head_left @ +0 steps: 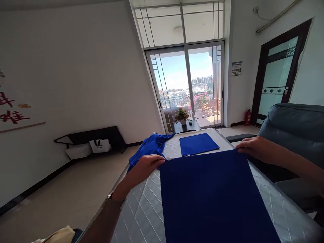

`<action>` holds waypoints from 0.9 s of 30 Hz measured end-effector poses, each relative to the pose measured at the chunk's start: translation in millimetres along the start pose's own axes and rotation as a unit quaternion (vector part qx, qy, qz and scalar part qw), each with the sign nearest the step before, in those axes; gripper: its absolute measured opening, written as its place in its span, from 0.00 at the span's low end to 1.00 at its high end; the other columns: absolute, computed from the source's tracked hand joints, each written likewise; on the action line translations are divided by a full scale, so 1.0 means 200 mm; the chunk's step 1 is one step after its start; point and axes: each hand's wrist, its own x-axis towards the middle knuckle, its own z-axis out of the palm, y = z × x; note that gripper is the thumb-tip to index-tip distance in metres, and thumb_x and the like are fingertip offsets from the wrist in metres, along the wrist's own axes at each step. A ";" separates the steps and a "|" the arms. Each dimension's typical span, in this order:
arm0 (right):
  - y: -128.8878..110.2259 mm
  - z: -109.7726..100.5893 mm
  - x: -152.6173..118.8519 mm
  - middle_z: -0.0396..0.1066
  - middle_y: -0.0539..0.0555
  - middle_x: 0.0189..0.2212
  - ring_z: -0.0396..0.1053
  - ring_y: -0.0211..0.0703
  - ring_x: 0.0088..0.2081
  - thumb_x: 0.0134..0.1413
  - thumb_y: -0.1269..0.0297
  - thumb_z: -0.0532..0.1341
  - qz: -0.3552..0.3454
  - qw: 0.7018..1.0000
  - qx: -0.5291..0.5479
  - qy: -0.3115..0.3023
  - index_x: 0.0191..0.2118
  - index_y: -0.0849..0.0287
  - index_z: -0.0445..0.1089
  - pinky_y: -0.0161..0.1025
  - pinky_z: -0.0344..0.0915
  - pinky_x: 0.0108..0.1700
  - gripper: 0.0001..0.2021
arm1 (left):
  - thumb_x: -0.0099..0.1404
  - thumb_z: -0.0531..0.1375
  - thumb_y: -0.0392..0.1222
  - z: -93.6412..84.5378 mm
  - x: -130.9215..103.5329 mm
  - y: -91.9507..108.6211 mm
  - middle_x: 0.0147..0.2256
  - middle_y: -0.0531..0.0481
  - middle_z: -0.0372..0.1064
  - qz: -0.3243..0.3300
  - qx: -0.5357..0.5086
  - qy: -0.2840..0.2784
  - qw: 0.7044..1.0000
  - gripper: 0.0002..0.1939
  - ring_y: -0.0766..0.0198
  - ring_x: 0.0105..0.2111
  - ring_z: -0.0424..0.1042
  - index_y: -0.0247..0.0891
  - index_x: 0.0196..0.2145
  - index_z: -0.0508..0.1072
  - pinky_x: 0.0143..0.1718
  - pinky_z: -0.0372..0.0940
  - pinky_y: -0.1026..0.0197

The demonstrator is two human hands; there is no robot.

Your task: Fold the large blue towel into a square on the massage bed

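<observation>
A dark blue cloth (210, 199) hangs spread out between my two hands, its upper edge pulled nearly straight. My left hand (146, 166) pinches its top left corner, and my right hand (249, 148) pinches the top right corner. Beyond that edge, a smaller blue rectangle of folded cloth (198, 143) lies flat. To its left a crumpled bright blue cloth (152, 146) is heaped at the side of the covered table. The lower end of the cloth I hold runs out of view.
Under the cloths is a table with a silver-grey quilted cover (144, 202). A dark sofa (298, 135) stands close on the right. A potted plant (182, 116) sits on a small table (186, 127) beyond the far end. A black rack (93, 138) with bags leans near the left wall.
</observation>
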 end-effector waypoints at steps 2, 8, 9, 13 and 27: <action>0.15 0.07 0.24 0.81 0.52 0.38 0.78 0.48 0.37 0.66 0.60 0.59 0.031 0.999 -0.038 -0.018 0.44 0.53 0.81 0.41 0.71 0.40 0.12 | 0.67 0.60 0.55 0.07 0.26 -0.12 0.23 0.55 0.76 -0.037 -0.028 0.022 0.999 0.16 0.62 0.24 0.75 0.42 0.34 0.81 0.30 0.68 0.62; 0.46 0.04 0.99 0.81 0.57 0.43 0.76 0.50 0.43 0.67 0.66 0.56 0.118 0.979 -0.121 0.113 0.50 0.60 0.79 0.41 0.68 0.47 0.15 | 0.70 0.57 0.47 0.14 1.07 -0.38 0.24 0.50 0.77 -0.107 -0.113 0.214 0.964 0.13 0.59 0.26 0.79 0.36 0.40 0.78 0.33 0.72 0.59; 0.50 0.02 1.08 0.80 0.58 0.45 0.76 0.50 0.45 0.67 0.66 0.56 0.125 0.975 -0.115 0.146 0.51 0.61 0.78 0.41 0.67 0.48 0.15 | 0.72 0.56 0.46 0.15 1.17 -0.41 0.29 0.47 0.79 -0.105 -0.114 0.251 0.956 0.13 0.59 0.31 0.80 0.35 0.43 0.76 0.37 0.73 0.59; 0.68 0.08 1.23 0.78 0.61 0.50 0.74 0.48 0.49 0.67 0.66 0.57 0.140 0.962 -0.076 0.222 0.54 0.64 0.77 0.42 0.64 0.54 0.16 | 0.75 0.52 0.47 0.33 1.40 -0.56 0.47 0.40 0.77 -0.076 -0.098 0.355 0.927 0.16 0.59 0.46 0.79 0.36 0.49 0.72 0.49 0.71 0.57; 1.05 1.67 0.63 0.80 0.56 0.44 0.77 0.50 0.46 0.57 0.67 0.57 0.272 0.952 0.084 0.113 0.41 0.54 0.80 0.44 0.70 0.52 0.14 | 0.72 0.53 0.37 1.50 0.88 -1.01 0.41 0.47 0.77 -0.027 0.020 0.159 0.987 0.10 0.57 0.41 0.78 0.42 0.40 0.74 0.46 0.73 0.54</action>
